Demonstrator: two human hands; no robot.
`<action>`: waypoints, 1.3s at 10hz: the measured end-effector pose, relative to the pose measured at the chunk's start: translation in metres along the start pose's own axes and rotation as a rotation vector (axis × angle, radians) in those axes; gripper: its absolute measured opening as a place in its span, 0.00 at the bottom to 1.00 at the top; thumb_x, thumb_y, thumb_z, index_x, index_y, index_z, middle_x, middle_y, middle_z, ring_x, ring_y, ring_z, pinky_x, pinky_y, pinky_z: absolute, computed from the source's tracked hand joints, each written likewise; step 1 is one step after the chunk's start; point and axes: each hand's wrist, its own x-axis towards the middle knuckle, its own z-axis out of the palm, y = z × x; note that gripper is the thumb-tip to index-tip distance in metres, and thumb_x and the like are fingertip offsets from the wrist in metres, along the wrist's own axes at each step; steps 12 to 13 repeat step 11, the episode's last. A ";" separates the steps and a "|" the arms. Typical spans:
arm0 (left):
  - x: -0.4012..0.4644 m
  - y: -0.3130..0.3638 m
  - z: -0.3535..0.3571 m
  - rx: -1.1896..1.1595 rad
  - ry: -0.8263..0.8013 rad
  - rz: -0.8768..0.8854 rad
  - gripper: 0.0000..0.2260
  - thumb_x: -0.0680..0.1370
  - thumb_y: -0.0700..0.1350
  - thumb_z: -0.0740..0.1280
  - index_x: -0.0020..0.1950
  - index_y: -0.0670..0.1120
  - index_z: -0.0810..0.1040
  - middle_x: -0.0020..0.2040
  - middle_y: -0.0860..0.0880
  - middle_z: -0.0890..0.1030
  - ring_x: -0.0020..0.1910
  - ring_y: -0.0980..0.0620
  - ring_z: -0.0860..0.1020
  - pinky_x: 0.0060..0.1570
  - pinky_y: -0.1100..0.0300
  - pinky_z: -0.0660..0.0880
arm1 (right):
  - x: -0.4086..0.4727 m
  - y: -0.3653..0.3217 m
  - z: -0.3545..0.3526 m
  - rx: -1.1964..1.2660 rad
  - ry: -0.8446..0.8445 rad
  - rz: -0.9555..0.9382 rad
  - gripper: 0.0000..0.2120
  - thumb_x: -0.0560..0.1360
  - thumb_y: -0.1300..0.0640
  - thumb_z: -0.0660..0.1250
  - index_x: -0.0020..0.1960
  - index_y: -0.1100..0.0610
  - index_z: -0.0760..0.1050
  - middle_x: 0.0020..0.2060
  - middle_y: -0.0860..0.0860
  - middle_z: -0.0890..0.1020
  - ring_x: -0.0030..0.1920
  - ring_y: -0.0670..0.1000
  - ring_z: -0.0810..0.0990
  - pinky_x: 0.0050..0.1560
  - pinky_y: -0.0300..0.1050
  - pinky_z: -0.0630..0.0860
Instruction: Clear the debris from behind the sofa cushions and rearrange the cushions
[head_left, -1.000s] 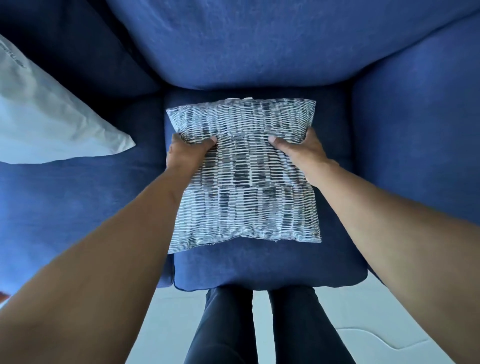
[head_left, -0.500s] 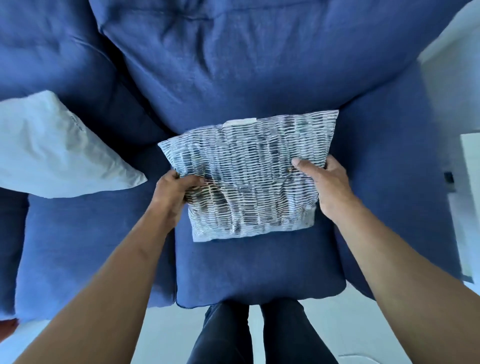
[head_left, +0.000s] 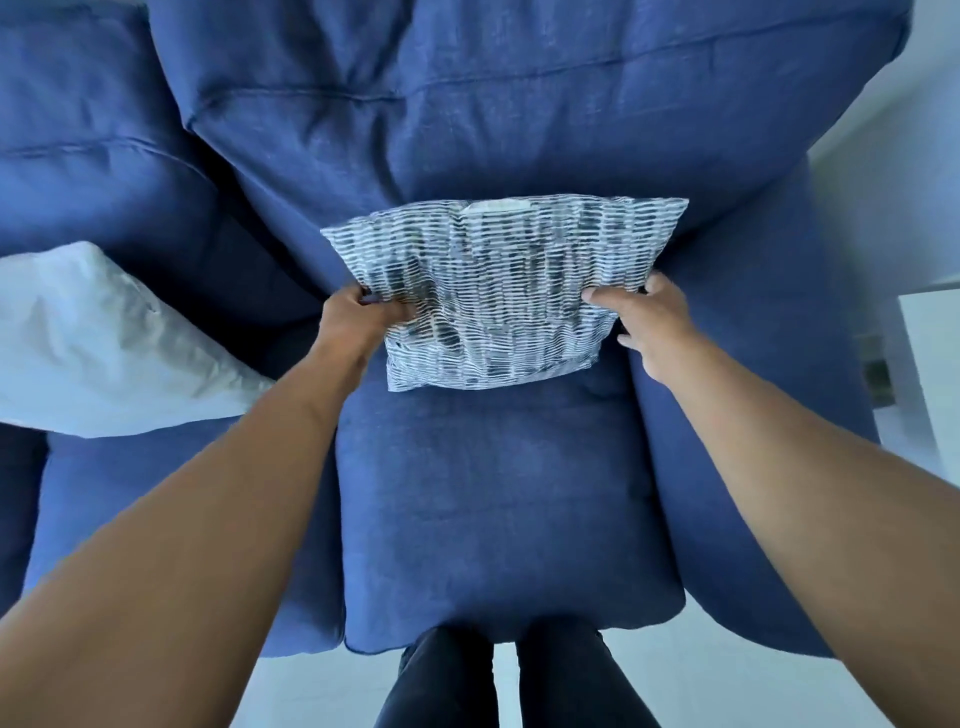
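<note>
fingers (head_left: 387, 312) grip patterned cushion (head_left: 501, 280) | leaning on sofa back cushion (head_left: 467, 104)

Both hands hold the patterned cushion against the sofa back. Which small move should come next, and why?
Probably let go with both hands. The patterned cushion already stands on the seat cushion, leaning on the blue back cushion, so it looks placed. The left hand grips its left edge, and the right hand pinches its right edge.
</note>
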 end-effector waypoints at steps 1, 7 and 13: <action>0.011 0.015 0.001 -0.001 0.071 -0.015 0.15 0.69 0.37 0.75 0.54 0.45 0.78 0.46 0.49 0.83 0.38 0.56 0.81 0.37 0.62 0.78 | 0.015 -0.017 -0.005 -0.036 0.033 -0.040 0.24 0.70 0.58 0.78 0.63 0.57 0.75 0.52 0.46 0.84 0.37 0.35 0.82 0.30 0.32 0.74; 0.016 0.050 -0.025 0.051 0.374 0.090 0.11 0.74 0.54 0.70 0.46 0.47 0.83 0.44 0.47 0.85 0.44 0.47 0.84 0.48 0.47 0.83 | 0.046 -0.054 -0.012 -0.283 0.167 -0.218 0.02 0.72 0.54 0.72 0.42 0.50 0.79 0.43 0.51 0.85 0.51 0.57 0.85 0.54 0.61 0.81; -0.112 0.025 -0.011 0.476 0.323 0.334 0.07 0.81 0.52 0.62 0.54 0.51 0.76 0.44 0.54 0.79 0.44 0.49 0.75 0.49 0.56 0.67 | -0.068 -0.024 -0.015 -0.597 0.087 -0.473 0.20 0.80 0.51 0.64 0.71 0.54 0.72 0.66 0.49 0.79 0.67 0.52 0.76 0.67 0.46 0.72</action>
